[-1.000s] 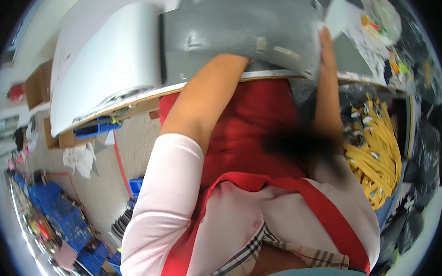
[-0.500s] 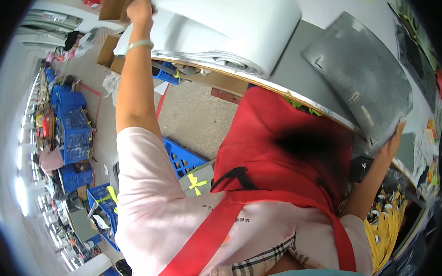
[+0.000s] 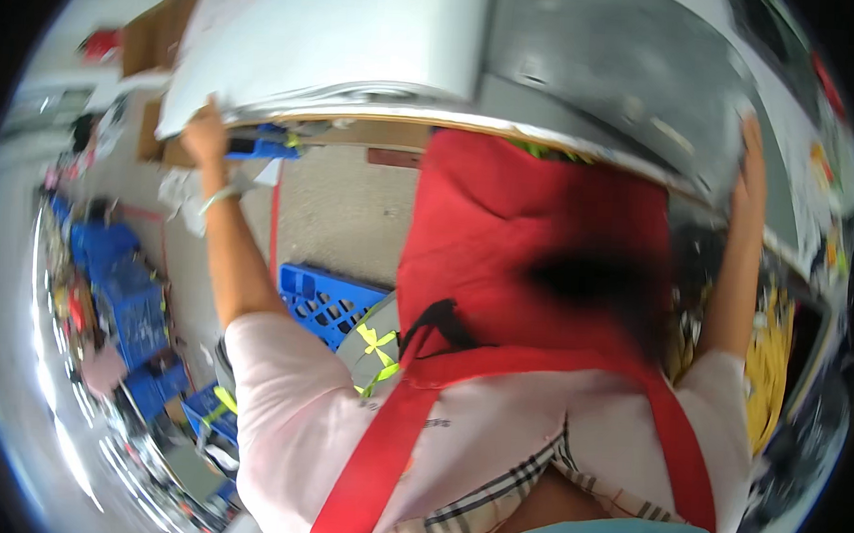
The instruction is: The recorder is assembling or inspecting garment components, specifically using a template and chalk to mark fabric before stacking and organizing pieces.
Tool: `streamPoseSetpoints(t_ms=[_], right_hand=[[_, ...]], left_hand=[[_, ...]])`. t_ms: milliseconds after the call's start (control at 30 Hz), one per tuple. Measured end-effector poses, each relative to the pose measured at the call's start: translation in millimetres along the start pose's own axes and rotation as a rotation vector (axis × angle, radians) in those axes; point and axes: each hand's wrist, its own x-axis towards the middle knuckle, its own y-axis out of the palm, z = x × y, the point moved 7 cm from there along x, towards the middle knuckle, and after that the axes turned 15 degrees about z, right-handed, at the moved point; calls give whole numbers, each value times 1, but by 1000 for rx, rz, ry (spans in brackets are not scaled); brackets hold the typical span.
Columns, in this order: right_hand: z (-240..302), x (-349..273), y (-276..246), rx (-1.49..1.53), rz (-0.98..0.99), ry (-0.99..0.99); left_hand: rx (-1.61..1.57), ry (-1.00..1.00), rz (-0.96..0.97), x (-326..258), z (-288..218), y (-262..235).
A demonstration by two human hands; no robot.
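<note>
Gray panel (image 3: 597,74) lies on surface (image 3: 414,116). Left of panel: white sheet (image 3: 342,39), left hand (image 3: 205,135) curled at its near corner, blurred, grip can't tell. Panel's right edge: right hand (image 3: 752,166) touching, fingers extended, grip unclear.

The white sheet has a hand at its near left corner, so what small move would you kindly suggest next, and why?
I might smooth the white sheet with the left hand: that hand is at the near left corner, and layers look humped along the near edge, while the right hand is at the grey panel.
</note>
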Motion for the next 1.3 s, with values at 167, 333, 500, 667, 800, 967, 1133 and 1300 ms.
streamPoseSetpoints(t_ms=[167, 333, 500, 667, 800, 967, 1133, 1300], right_hand=[[4, 29, 0, -403, 172, 49], [-16, 60, -13, -309, 179, 78], [-3, 65, -7, -631, 142, 55], [-1, 61, 5, -646, 139, 98], [1, 57, 9, -654, 186, 87], [2, 48, 27, -655, 208, 93], [1, 46, 20, -656, 212, 57], [1, 35, 33, -571, 225, 123]], left_hand=[[-1364, 84, 104, -31, -156, -172], [-1228, 875, 290, -119, -345, -273], [-976, 973, 110, -119, -411, -253], [-949, 974, 154, -118, -421, -243], [-968, 953, 201, -120, -423, -237], [-930, 913, 143, -125, -414, -236], [-943, 927, 103, -126, -415, -238], [-921, 919, 99, -127, -409, -236]])
